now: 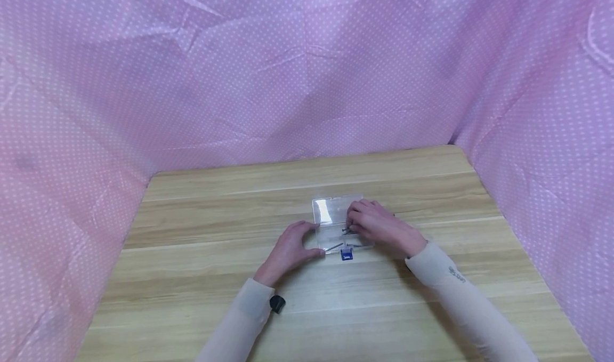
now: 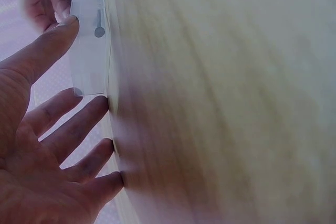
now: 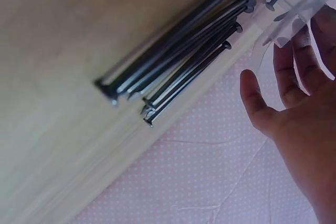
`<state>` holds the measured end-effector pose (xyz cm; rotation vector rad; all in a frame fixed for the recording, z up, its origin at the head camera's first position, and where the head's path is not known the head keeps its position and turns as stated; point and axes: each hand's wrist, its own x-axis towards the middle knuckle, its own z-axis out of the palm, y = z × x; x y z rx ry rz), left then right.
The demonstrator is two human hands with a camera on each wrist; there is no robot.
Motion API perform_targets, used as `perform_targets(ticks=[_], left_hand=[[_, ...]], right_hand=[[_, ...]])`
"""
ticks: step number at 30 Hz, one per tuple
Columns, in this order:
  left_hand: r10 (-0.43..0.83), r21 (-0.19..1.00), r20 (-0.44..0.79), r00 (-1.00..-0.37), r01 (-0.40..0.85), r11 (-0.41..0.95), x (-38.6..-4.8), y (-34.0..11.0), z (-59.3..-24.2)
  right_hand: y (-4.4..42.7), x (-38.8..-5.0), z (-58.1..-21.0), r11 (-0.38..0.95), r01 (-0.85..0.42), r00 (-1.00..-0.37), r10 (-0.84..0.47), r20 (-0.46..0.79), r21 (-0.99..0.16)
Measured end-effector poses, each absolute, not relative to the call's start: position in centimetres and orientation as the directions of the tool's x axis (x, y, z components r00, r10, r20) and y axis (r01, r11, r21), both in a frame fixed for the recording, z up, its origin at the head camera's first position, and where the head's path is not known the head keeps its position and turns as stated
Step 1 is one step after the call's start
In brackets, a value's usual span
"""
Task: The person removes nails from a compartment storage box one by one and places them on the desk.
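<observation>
A clear plastic box [image 1: 331, 238] with a blue latch [image 1: 346, 254] lies on the table, its clear lid [image 1: 331, 210] folded back. Several dark nails [image 1: 334, 247] rest inside. My left hand [image 1: 291, 246] holds the box's left end, with the thumb at the near edge and a finger farther back. Over the right part of the box, my right hand [image 1: 376, 223] has its fingers bent down and pinches a dark nail [image 1: 345, 230]; the fingertips are partly hidden. In the right wrist view, more loose nails [image 3: 178, 51] lie on the table beside the box.
The wooden table [image 1: 201, 292] extends around the box on all sides. Pink dotted cloth [image 1: 230, 74] hangs behind the table and along both sides. A black band piece [image 1: 277, 304] sits at the left cuff.
</observation>
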<state>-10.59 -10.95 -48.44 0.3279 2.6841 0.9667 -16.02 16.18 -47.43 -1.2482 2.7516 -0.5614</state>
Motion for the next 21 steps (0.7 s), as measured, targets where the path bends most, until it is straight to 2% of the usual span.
perform_targets(ticks=[14, 21], left_hand=[[0.292, 0.645, -0.168, -0.941, 0.119, 0.755, -10.49, -10.94, -48.45], [0.293, 0.644, -0.172, -0.941, 0.118, 0.756, -10.46, -10.95, -48.39]], right_hand=[[16.62, -15.58, -47.03, 0.596, -0.682, -0.705, -0.690, 0.165, -0.423], [16.66, -15.36, -46.77, 0.574, -0.691, -0.701, -0.680, 0.214, -0.439]])
